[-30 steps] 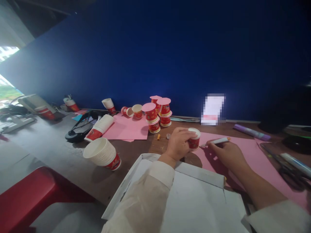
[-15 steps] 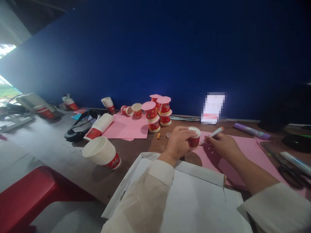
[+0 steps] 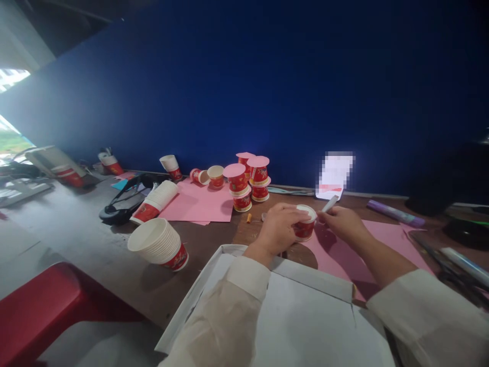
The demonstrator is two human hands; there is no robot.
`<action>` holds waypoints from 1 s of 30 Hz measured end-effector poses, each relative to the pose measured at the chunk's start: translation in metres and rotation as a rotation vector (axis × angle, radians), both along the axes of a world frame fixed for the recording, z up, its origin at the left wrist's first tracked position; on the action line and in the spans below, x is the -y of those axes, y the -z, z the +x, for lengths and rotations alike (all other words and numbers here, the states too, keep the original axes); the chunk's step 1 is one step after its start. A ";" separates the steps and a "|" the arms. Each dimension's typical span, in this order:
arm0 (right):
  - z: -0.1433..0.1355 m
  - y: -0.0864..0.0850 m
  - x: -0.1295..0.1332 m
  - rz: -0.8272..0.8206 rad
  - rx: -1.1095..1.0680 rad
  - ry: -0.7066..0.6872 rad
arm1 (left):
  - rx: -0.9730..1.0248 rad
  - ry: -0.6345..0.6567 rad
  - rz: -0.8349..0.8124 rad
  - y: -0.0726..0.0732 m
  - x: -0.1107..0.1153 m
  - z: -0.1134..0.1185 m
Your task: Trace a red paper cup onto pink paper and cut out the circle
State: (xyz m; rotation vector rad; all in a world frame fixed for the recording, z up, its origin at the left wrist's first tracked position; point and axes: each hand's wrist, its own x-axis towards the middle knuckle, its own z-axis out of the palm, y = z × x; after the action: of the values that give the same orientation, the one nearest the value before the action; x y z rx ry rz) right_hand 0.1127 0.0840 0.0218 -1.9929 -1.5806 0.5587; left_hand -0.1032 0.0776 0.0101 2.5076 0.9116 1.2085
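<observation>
My left hand (image 3: pixel 280 228) is closed around a red paper cup (image 3: pixel 304 232) that stands upside down on a pink paper sheet (image 3: pixel 376 239). Its white base faces up. Against the right side of this cup, my right hand (image 3: pixel 344 224) pinches a white marker (image 3: pixel 329 204), which leans with its rear end up. The marker's tip is hard to make out beside the cup. Left of my left hand lies a small orange cap (image 3: pixel 249 218). Behind it stand red cups (image 3: pixel 236 176) stacked in pairs with pink paper discs on them.
A white cardboard box (image 3: pixel 305 316) lies under my forearms. Nested paper cups (image 3: pixel 156 242) lean at the left, near a red stool (image 3: pixel 57 311). A phone (image 3: pixel 334 176) stands against the blue partition (image 3: pixel 229 92). A purple tube (image 3: pixel 395 213) and dark scissors (image 3: pixel 454 278) lie at the right.
My right hand has moved left and slightly up, bringing the marker against the cup's side. The left hand still holds the cup. The view has shifted slightly.
</observation>
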 end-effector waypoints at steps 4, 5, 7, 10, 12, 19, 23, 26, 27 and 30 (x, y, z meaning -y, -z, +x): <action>-0.002 0.001 -0.006 -0.003 0.019 -0.012 | -0.022 -0.004 -0.016 0.000 -0.001 -0.001; -0.003 0.001 -0.007 -0.005 0.024 -0.015 | -0.026 0.001 -0.011 0.000 -0.001 -0.002; -0.004 0.000 -0.008 -0.008 0.033 -0.023 | -0.022 0.010 0.004 0.001 -0.001 -0.002; -0.005 0.000 -0.011 -0.011 0.044 -0.040 | -0.027 0.020 0.018 0.000 -0.002 -0.003; -0.006 0.000 -0.014 -0.017 0.052 -0.054 | -0.041 0.022 0.016 -0.002 -0.002 -0.003; -0.010 0.000 -0.028 -0.041 0.064 -0.107 | -0.080 0.024 0.021 -0.006 0.000 -0.003; -0.014 -0.001 -0.036 -0.037 0.058 -0.135 | -0.084 0.012 0.012 -0.003 -0.001 -0.003; -0.017 0.000 -0.044 -0.029 0.047 -0.146 | -0.074 0.008 0.004 -0.001 0.000 -0.004; -0.017 0.001 -0.046 -0.028 0.042 -0.150 | -0.071 0.008 -0.001 -0.002 0.000 -0.004; -0.019 0.003 -0.054 -0.022 0.013 -0.161 | -0.057 0.015 -0.014 -0.003 0.001 -0.004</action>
State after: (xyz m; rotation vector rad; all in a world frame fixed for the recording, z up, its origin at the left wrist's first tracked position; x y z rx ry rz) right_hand 0.0937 0.1380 0.0184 -1.8997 -1.7606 0.6276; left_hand -0.1072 0.0771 0.0130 2.5449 0.9103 1.1277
